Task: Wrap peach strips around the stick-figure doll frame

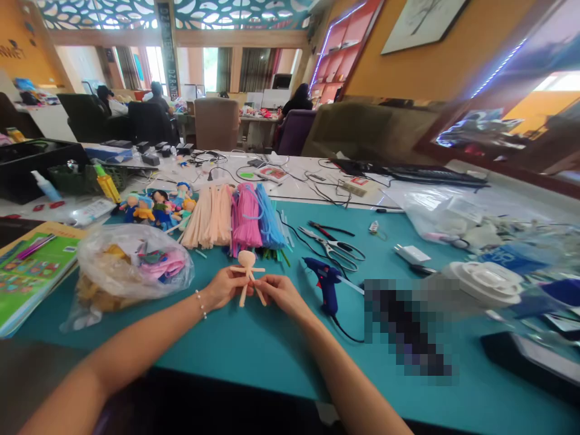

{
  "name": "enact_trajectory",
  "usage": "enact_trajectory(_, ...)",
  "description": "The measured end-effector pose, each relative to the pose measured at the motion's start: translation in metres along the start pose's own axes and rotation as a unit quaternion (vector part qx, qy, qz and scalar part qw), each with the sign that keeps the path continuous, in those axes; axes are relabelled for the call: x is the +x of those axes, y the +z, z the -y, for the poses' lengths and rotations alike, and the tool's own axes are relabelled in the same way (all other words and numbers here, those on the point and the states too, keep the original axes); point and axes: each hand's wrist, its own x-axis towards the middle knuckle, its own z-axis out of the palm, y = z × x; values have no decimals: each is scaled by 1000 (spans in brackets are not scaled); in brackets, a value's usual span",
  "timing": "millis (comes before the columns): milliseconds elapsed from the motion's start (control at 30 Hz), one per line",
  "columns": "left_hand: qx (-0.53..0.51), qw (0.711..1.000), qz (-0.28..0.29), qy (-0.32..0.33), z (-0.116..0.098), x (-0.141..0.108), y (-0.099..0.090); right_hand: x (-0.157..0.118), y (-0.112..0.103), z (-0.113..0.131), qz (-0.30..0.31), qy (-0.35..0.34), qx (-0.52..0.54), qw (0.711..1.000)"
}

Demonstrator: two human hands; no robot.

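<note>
A small peach pipe-cleaner doll figure (247, 270) with a round head, spread arms and two legs stands upright over the teal table mat (254, 344). My left hand (223, 286) pinches its body from the left, a bead bracelet on the wrist. My right hand (278, 290) grips the body and one leg from the right. Both hands meet at the figure's waist, just above the mat.
Bundles of peach, pink and blue pipe cleaners (235, 220) lie behind the hands, finished little dolls (156, 208) to their left. A plastic bag of materials (131, 263) sits left, a blue glue gun (324, 281) and scissors (335, 248) right. People sit at far desks.
</note>
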Motion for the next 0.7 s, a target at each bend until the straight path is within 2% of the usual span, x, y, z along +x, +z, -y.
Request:
enact_trajectory(167, 1, 1000, 1, 6, -5, 0, 2, -17, -1, 2, -70, -34, -15, 997)
enact_trajectory(267, 1, 1000, -7, 8, -9, -1, 1, -43, -5, 7, -132, -61, -14, 989)
enact_trajectory(333, 1, 1000, -15, 7, -11, -1, 0, -69, -6, 12, -139, -68, -24, 988)
enact_trajectory(367, 2, 1000, -19, 6, -12, -1, -1, -83, -6, 14, -121, -76, -47, 989)
enact_trajectory(400, 3, 1000, -22, 5, -13, -1, -2, -98, -5, 16, -73, -78, -76, 991)
enact_trajectory(467, 6, 1000, -26, 4, -14, 0, -4, -124, 1, 13, 70, -58, -132, 987)
enact_trajectory(533, 9, 1000, -29, 6, -16, 0, -5, -144, 13, 1, 201, -10, -188, 961)
enact_trajectory(567, 12, 999, -30, 8, -16, 0, -5, -150, 20, -9, 242, 17, -229, 943)
enact_trajectory(600, 14, 999, -31, 9, -17, 1, -5, -154, 29, -20, 262, 36, -291, 920)
enact_trajectory(633, 17, 999, -32, 12, -17, 1, -5, -156, 37, -32, 254, 42, -365, 894)
enact_trajectory(700, 21, 999, -34, 17, -18, 2, -6, -154, 52, -56, 217, 51, -412, 884)
